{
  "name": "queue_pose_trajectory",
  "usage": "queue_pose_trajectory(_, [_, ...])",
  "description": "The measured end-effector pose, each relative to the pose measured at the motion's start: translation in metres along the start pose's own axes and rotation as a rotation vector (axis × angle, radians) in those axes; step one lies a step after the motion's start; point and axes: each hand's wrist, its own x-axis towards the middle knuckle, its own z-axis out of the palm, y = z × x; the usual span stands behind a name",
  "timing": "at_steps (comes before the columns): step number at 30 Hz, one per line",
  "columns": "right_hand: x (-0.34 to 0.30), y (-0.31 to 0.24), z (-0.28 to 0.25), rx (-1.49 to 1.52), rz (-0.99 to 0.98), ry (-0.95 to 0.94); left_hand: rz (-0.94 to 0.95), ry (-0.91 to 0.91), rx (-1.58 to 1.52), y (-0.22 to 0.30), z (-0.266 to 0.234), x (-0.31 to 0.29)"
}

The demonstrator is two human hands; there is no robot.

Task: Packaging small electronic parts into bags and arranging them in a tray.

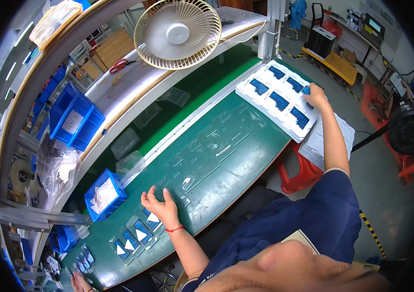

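My right hand [317, 96] reaches to the right edge of a white tray [269, 104], its fingertips closed on a small blue circuit board [306, 90]. Several more blue circuit boards [279, 101] lie in the tray's pockets. My left hand [163, 209], with a red cord at the wrist, hovers over the green table with fingers spread and nothing in them. Just beside it is a clear plastic blister [142, 232] holding a blue board with a white triangular piece on it, one of several in a row. Clear blisters [214, 143] without boards stretch from there toward the white tray.
A blue bin [105, 197] of white paper pieces stands at the table's far side. Beyond runs a green belt [178, 107] with clear covers. A fan [177, 34] hangs above. A red stool [297, 170] bears stacked white trays [331, 138]. Another person's hand [78, 282] is lower left.
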Motion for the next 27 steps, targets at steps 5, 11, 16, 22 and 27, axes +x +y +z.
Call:
queue_pose_trajectory(5, [-0.054,-0.044,0.012,-0.15,-0.071,-0.303,-0.035,-0.012,-0.055,0.006,-0.004,-0.003])
queue_pose_trajectory(11, [-0.054,-0.052,0.007,-0.177,0.029,-0.312,-0.008,-0.002,-0.061,0.004,-0.001,-0.001])
queue_pose_trajectory(16, [-0.063,-0.057,0.011,-0.217,0.017,-0.249,-0.007,-0.007,-0.067,0.005,-0.003,-0.002])
queue_pose_trajectory(22, [-0.055,-0.055,0.007,-0.189,0.017,-0.288,0.003,0.007,-0.069,0.003,-0.001,-0.002])
queue_pose_trajectory(27, [-0.065,-0.057,0.015,-0.145,0.053,-0.233,-0.022,0.024,-0.074,0.009,-0.003,-0.003])
